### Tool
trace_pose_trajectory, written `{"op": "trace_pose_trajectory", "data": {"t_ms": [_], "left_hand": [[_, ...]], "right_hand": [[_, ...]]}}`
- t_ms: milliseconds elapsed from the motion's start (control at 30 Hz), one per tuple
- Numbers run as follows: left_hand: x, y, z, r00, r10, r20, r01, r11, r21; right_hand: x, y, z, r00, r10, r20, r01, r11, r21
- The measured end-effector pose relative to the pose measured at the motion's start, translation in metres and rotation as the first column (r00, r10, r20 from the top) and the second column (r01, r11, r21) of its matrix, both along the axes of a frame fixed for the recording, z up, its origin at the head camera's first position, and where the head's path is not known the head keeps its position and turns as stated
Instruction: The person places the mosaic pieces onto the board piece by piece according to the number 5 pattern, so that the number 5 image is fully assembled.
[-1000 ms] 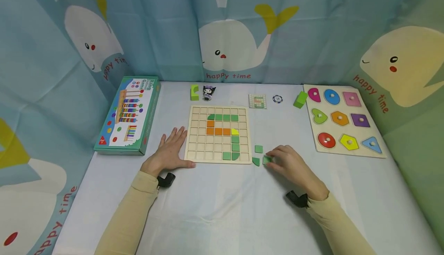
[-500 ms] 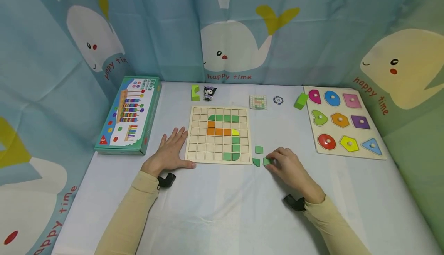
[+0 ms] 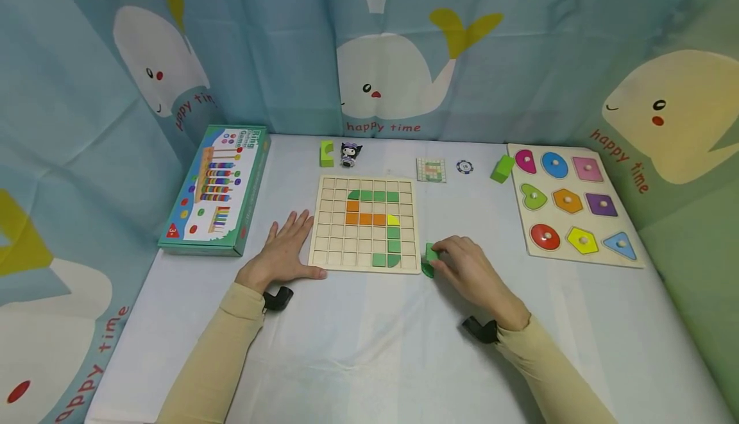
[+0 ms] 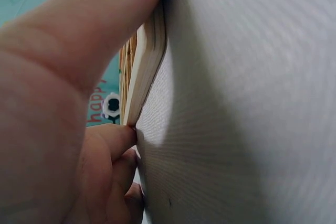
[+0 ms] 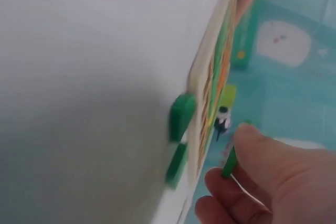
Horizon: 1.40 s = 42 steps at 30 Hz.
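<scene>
A wooden grid board [image 3: 337,242] lies flat, with green, orange and yellow tiles set in its cells in a bent path. My left hand [image 3: 280,254] rests spread at the board's left side, thumb at its near-left corner; the left wrist view shows fingertips by the board's edge [image 4: 145,72]. Between thumb and fingers my right hand [image 3: 476,273] pinches a green square tile [image 5: 230,162], raised above the table just right of the board. Below it lie a green quarter-round tile [image 5: 181,114] and another green square tile [image 5: 177,165], the latter largely overlapped in the head view.
Behind the board are a green arch block [image 3: 326,154], a small figurine [image 3: 349,154], a pattern card [image 3: 431,170], a chip [image 3: 464,167] and a green block [image 3: 502,168]. A game box [image 3: 216,186] stands left, a knobbed shape puzzle [image 3: 554,222] right.
My right hand has lifted the green square tile from the table and carried it left, over the other loose tiles. My left hand has stayed in place.
</scene>
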<state>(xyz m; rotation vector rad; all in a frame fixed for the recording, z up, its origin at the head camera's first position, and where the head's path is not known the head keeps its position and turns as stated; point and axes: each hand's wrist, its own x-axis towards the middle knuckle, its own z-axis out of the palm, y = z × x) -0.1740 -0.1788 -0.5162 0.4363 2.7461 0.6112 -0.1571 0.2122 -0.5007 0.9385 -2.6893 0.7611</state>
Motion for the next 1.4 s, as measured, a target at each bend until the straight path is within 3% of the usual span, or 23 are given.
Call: {"op": "trace_pose_trajectory", "data": {"t_ms": [467,867,1400], "left_hand": [[0.000,0.000,0.000,1.000,0.000,0.001,0.000,1.000,0.000],[-0.001,0.000,0.001,1.000,0.002,0.009,-0.002,1.000,-0.004],[0.000,0.000,0.001,1.000,0.000,-0.003,0.000,1.000,0.001]], "right_hand": [[-0.010,-0.047,0.004,0.996,0.081,0.037,-0.082,0.996,0.029],[-0.015,-0.087,0.008,0.988,0.155,0.012,-0.155,0.981,0.116],[-0.015,-0.112,0.001,0.988,0.157,0.003,-0.155,0.974,0.166]]}}
